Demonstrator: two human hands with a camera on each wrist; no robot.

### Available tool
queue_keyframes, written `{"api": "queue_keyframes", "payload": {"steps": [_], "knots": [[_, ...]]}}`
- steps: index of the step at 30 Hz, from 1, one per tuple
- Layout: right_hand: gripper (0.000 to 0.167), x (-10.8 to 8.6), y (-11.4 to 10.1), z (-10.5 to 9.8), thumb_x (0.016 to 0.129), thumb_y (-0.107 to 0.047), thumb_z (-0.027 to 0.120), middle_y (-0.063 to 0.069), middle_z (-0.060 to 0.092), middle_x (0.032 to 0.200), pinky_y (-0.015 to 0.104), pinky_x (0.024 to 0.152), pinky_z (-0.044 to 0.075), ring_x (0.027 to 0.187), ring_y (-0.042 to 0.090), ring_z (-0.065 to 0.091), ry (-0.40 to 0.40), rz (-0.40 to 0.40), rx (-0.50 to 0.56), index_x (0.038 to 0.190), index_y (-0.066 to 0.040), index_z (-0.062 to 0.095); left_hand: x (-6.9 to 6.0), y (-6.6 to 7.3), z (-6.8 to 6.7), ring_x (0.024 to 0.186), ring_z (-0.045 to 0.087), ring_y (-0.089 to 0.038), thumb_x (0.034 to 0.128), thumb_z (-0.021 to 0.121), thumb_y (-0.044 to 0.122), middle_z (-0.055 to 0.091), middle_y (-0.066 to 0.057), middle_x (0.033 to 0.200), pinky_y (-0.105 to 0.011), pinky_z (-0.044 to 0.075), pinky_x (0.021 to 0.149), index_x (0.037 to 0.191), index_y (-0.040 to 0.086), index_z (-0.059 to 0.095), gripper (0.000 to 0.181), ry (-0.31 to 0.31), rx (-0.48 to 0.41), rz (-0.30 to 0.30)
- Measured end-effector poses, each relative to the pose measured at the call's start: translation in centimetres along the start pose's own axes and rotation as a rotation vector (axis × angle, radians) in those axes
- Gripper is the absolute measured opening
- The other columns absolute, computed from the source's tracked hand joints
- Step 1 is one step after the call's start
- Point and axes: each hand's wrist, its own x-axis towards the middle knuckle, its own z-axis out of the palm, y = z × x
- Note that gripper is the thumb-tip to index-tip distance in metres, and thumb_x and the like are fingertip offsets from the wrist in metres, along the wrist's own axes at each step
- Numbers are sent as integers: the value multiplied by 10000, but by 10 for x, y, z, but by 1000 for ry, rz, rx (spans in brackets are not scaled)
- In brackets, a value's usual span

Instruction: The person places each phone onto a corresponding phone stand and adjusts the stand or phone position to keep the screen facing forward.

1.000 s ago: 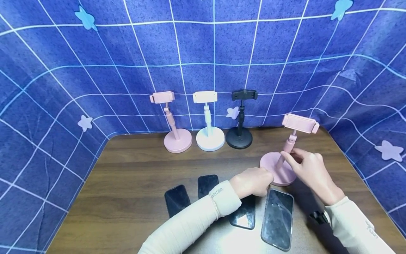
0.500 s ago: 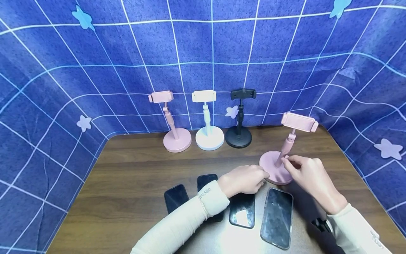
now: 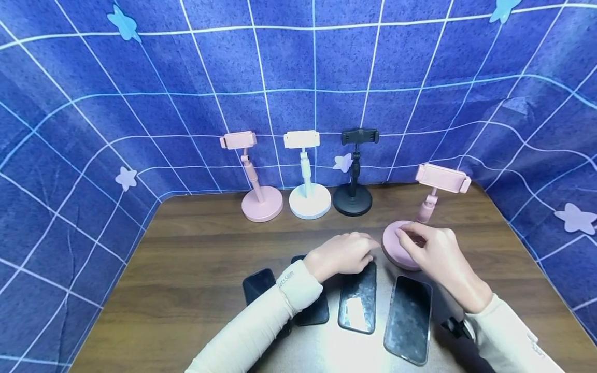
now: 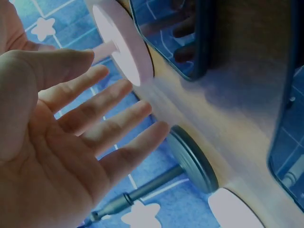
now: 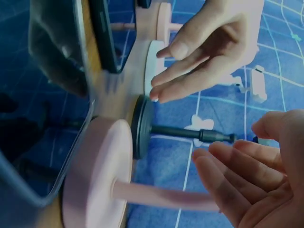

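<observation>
Left hand (image 3: pixel 342 252) has shifted left, off the base (image 3: pixel 394 253) of the near pink stand (image 3: pixel 426 211); the right hand (image 3: pixel 438 251) has slid left across the pole (image 5: pixel 156 194). Stand unmoved: upright on the counter (image 3: pixel 177 248), right of centre in the frame. Reading: placement looks done, both hands apparently letting go.

Nearest, bottom centre: four dark phones (image 3: pixel 357 300), screens up, side by side; the left sleeve (image 3: pixel 258 321) hides parts of two. Its cuff reads "Lets Slim". Lettering on the right sleeve (image 3: pixel 508 331) too blurred to read. No brand legible on phones or stands.

Middle: left hand extended, palm bare, holding nothing, just beside the base. Right hand fingers loosely bent, thumb apart, no grip seen; fingertip contact with the pole cannot be told.

Farther, upper centre, left to right along the counter's rear edge: rear pink stand (image 3: pixel 252 176), white stand (image 3: pixel 306 173), black stand (image 3: pixel 356 170), clamps unfilled. Behind all: blue cloth (image 3: pixel 186 67), white grid, pale stars.
</observation>
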Motion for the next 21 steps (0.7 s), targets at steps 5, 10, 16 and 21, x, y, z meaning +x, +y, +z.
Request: {"api": "queue_keyframes", "payload": {"steps": [5,10,16,21], "knots": [[84,8,-8,6,871,-73,765,-30,762,777,179,631,503,651,50,631,-6,-2,49,937,-114,798,-2,-8,-1,937,662,-137,1033,590,159,686,-15,1030,-348,579,788,1202,143,700,203,31,-5,-20],[75,11,-13,11,873,-60,769,-18,767,778,205,618,520,642,64,644,10,-20,76,926,-106,795,-5,-14,2,871,655,-140,1032,601,182,680,-18,1001,-345,577,744,1220,137,696,215,53,14,-45],[75,12,-16,13,870,-50,776,4,782,808,331,611,570,662,93,687,24,-34,82,938,-79,789,-9,-18,1,932,685,-162,1034,601,187,710,-36,1085,-355,581,785,1311,125,677,293,67,20,-54],[68,11,-18,12,877,-58,769,5,782,809,308,614,576,659,98,695,12,-18,80,937,-85,787,-13,-19,2,968,697,-159,1034,601,189,713,-36,1115,-339,587,813,1337,124,663,316,80,28,-65]]}}
